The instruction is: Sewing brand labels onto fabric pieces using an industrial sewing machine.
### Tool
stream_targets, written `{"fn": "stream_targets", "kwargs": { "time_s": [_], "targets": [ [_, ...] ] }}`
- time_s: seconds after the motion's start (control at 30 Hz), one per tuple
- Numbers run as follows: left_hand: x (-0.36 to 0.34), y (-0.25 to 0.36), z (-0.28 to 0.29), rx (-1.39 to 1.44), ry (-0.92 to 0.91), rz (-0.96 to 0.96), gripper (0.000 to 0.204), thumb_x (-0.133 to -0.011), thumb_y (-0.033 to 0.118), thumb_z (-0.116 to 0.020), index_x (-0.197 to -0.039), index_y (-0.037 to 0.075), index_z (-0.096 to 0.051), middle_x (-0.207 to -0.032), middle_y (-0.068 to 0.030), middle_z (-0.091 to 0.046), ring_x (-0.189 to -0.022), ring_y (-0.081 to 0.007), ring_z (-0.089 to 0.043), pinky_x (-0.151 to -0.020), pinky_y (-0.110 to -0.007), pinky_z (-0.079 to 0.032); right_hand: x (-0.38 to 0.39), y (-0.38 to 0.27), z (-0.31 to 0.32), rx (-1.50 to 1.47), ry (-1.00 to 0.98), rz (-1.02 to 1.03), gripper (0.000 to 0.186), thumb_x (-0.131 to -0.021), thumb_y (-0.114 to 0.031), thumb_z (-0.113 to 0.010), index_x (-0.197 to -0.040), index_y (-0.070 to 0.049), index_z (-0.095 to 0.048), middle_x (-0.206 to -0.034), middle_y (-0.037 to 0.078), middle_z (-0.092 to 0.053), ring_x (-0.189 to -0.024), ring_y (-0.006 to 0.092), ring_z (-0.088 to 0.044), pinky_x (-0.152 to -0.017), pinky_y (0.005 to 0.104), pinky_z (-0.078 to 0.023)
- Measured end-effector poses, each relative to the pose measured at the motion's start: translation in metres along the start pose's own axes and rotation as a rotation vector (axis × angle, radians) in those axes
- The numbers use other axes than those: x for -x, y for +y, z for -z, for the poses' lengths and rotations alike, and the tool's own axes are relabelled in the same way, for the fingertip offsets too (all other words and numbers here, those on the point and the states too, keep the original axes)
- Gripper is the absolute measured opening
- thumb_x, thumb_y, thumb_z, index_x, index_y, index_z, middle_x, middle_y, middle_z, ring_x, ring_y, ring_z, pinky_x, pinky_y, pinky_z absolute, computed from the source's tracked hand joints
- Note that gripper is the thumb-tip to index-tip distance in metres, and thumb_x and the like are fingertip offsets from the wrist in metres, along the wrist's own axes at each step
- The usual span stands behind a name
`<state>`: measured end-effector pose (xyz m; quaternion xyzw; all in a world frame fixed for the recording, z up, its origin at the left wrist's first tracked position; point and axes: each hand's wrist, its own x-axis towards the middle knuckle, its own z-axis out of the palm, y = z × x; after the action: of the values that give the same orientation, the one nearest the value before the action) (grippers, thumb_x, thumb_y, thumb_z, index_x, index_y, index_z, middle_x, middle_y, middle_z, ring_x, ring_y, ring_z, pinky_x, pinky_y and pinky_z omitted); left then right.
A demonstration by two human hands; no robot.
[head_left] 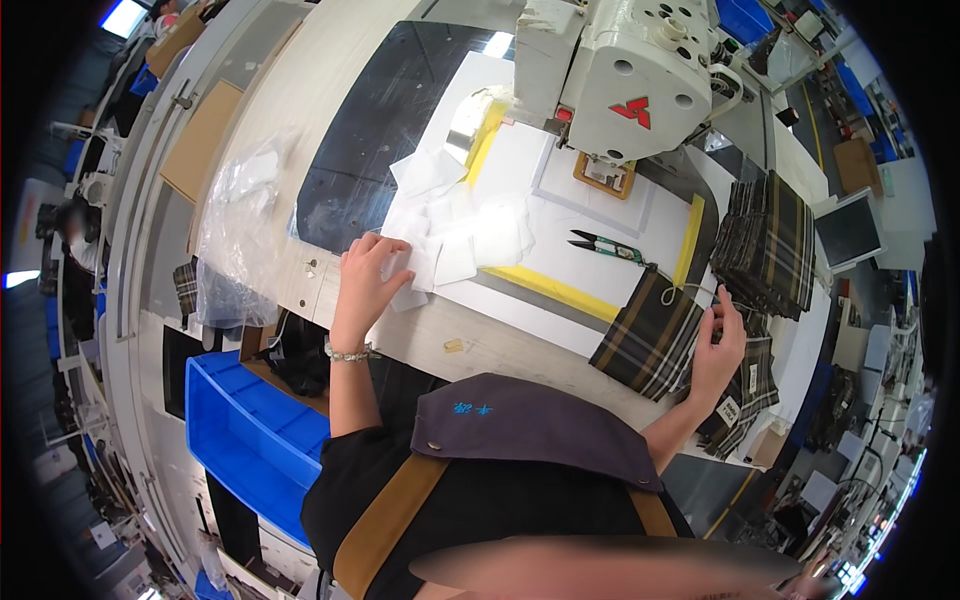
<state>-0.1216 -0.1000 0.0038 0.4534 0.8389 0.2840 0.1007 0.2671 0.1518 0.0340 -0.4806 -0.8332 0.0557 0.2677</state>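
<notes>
My left hand (370, 278) is at the near-left edge of a loose pile of thin white squares (455, 257). Its thumb and forefinger are apart, with white pieces lying between and beside them. On the right, my right hand (722, 345) has curled fingers at the right edge of a dark plaid fabric piece (650, 335), its forefinger stretched up. A pale cord loop (672, 293) lies at that piece's far corner. Green-handled thread snips (606, 247) rest on the white sheet, just beyond the plaid piece. A white sewing machine head (640, 80) stands above a small tan frame (603, 175).
Stacked plaid pieces (765, 245) stand at the right, with more labelled plaid pieces (742, 395) nearer me. Yellow tape (550, 290) borders the white sheet. A clear plastic bag (240, 235) lies at the table's left, above a blue bin (250, 425). A dark glossy plate (375, 125) lies at the back.
</notes>
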Motion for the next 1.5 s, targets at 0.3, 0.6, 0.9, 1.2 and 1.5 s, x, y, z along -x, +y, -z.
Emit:
{"fn": "stream_targets", "kwargs": {
  "time_s": [0.3,0.6,0.9,1.2,1.5],
  "targets": [
    [-0.009,0.009,0.002,-0.004,-0.095,0.064,0.027,-0.069,0.010,-0.076,-0.093,0.011,-0.065,-0.093,-0.0041,-0.059,-0.095,-0.0236,-0.054,-0.087,-0.035,-0.036,0.004,-0.018,-0.014,-0.105,-0.059,0.034,0.035,-0.087,-0.006,-0.064,-0.121,-0.011,-0.064,-0.088,0.003,-0.063,-0.069,0.0180,-0.054,-0.076,0.0328,-0.043],
    [-0.010,0.007,0.003,-0.043,-0.122,0.033,0.022,-0.067,0.007,-0.076,-0.084,0.011,-0.064,-0.093,-0.0036,-0.058,-0.095,-0.0253,-0.054,-0.088,-0.036,-0.035,0.003,-0.035,-0.018,-0.154,-0.079,0.124,0.033,-0.087,-0.006,-0.064,-0.120,-0.009,-0.065,-0.090,0.004,-0.065,-0.071,0.0169,-0.055,-0.078,0.0313,-0.044],
    [-0.031,0.082,0.002,0.752,-0.338,-0.049,0.010,-0.077,0.002,-0.074,-0.084,0.000,-0.067,-0.078,-0.0006,-0.065,-0.074,-0.0094,-0.055,-0.072,-0.025,-0.045,0.008,-0.091,-0.037,-0.866,-0.333,-0.008,0.030,-0.086,-0.001,-0.064,-0.116,-0.002,-0.066,-0.087,0.007,-0.065,-0.074,0.0124,-0.058,-0.071,0.0253,-0.047],
    [-0.043,0.131,-0.025,0.841,-0.546,-0.155,0.035,-0.080,0.002,-0.073,-0.114,0.005,-0.063,-0.069,0.0042,-0.055,-0.066,-0.0057,-0.047,-0.065,-0.022,-0.040,0.014,-0.126,-0.050,-1.566,-0.702,-0.375,0.017,-0.097,-0.014,-0.059,-0.101,0.002,-0.063,-0.085,0.003,-0.063,-0.073,0.0073,-0.058,-0.062,0.0219,-0.049],
    [-0.043,0.124,-0.031,0.833,-0.410,-0.127,0.047,-0.081,0.001,-0.072,-0.125,0.006,-0.056,-0.075,0.0046,-0.062,-0.069,-0.0032,-0.053,-0.067,-0.020,-0.039,0.015,-0.119,-0.060,-1.559,-0.705,-0.430,0.011,-0.093,-0.010,-0.063,-0.089,0.000,-0.060,-0.082,0.007,-0.066,-0.061,0.0089,-0.058,-0.059,0.0227,-0.049]
  ]
}}
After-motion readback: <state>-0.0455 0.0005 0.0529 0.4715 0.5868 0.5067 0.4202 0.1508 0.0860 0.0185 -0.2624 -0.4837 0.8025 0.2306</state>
